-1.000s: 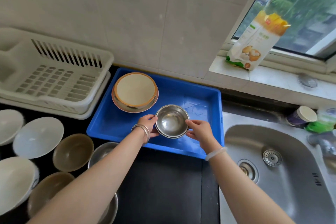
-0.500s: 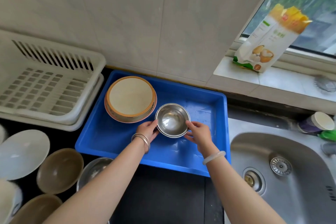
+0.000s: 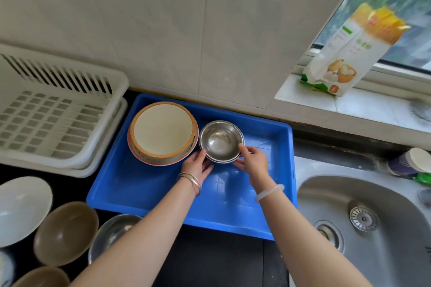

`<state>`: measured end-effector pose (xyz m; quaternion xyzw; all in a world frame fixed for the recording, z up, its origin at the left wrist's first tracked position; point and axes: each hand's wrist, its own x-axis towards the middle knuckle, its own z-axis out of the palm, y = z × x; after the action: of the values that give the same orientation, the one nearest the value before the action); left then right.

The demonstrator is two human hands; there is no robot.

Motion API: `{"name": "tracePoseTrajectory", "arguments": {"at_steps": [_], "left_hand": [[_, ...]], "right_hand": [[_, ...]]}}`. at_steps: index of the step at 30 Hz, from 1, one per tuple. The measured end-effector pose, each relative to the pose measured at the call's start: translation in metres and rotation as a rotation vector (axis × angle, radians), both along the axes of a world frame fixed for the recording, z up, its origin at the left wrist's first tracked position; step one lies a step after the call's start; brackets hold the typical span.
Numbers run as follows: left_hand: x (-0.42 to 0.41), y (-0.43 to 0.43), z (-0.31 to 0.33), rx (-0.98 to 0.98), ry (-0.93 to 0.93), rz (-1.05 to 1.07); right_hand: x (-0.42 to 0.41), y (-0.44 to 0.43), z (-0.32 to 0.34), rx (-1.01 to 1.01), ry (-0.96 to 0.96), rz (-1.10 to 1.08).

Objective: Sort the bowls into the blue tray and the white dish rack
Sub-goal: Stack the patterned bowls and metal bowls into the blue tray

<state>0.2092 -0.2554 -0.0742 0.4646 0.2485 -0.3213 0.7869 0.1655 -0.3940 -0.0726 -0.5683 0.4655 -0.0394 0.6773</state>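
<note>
Step in hand: placing the steel bowl (image 3: 221, 141) in the tray (image 3: 149, 193). The bowl stands upright in the tray's far half, just beside the cream bowl (image 3: 163, 133), which is stacked on a pink-rimmed dish. Whether the two rims touch cannot be told, nor whether the steel bowl is fully set down.

Grip: the left hand (image 3: 197, 166) pinches the bowl's near-left rim, thumb on top and fingers below. The right hand (image 3: 253, 161) pinches the near-right rim in the same way. Both hands are partly closed on the bowl alone.

Judgement: the task is at an early stage. The rack (image 3: 58, 121) holds nothing visible, and a white bowl (image 3: 22, 207), a brown bowl (image 3: 66, 232) and a large steel bowl (image 3: 114, 233) lie unsorted on the counter, left.

Next move calls for letting go without knocking the cream bowl, then reaching left.

Writing: dark lettering on the cream bowl's side is too small to read. The packet (image 3: 349, 53) on the sill bears a green tag, characters and pictured buns; nothing legible.
</note>
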Motion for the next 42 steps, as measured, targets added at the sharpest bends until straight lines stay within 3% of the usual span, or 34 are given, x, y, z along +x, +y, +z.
{"name": "tracePoseTrajectory", "arguments": {"at_steps": [16,23,28,33,42], "left_hand": [[0.006,-0.014,0.000,0.003,-0.055,0.116],[-0.016,0.008,0.005,0.179,-0.088,-0.008],[-0.043,0.045,0.026,0.362,-0.253,-0.137],[-0.082,0.101,0.047,0.690,-0.474,-0.211],[-0.180,0.206,0.043,1.012,-0.406,-0.115]], "right_hand": [[0.007,-0.001,0.000,0.025,-0.029,-0.005],[-0.021,0.009,0.013,-0.058,-0.022,0.020],[-0.053,0.041,0.039,-0.154,-0.048,0.172],[-0.087,0.090,0.057,-0.200,-0.071,0.389],[-0.123,0.181,0.023,-0.429,0.110,0.900]]}}
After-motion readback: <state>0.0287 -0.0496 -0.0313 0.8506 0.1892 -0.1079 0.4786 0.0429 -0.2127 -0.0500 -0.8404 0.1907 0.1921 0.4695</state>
